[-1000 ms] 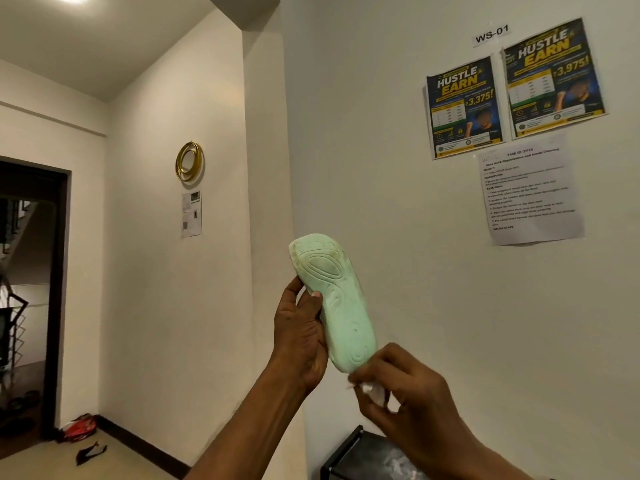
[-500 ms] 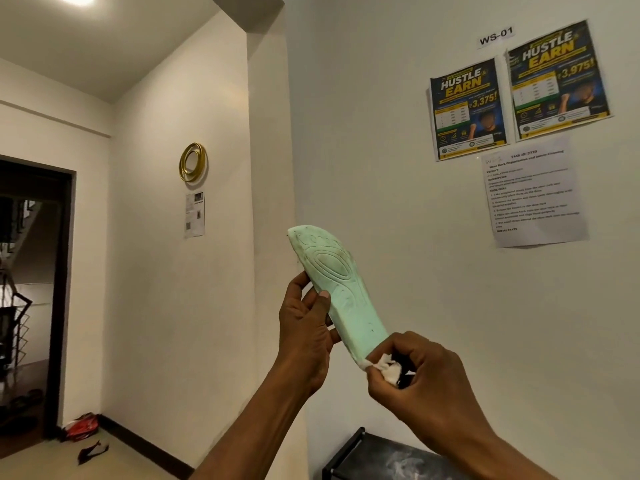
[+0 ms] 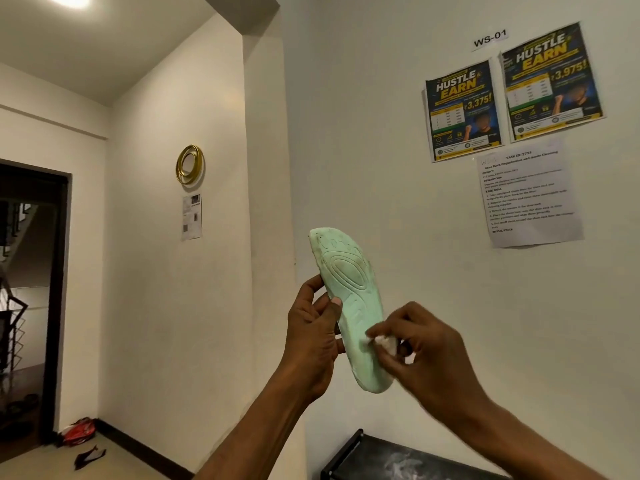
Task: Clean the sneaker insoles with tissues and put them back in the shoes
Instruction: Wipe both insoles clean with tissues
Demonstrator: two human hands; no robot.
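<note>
Holding the pale green insole (image 3: 348, 289) up before the wall (image 3: 381, 150), toe end highest, the left grip (image 3: 311, 336) curls round its left edge near the middle, thumb on the patterned face. The right grip (image 3: 427, 353) pinches a crumpled white tissue (image 3: 387, 342) against the insole's lower half, above the heel end. A black rack (image 3: 381, 459) shows below both grips.

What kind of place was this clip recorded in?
Probably an indoor hallway used as a task workstation: a WS-01 label and printed task sheet on the wall, and an open doorway at left.
</note>
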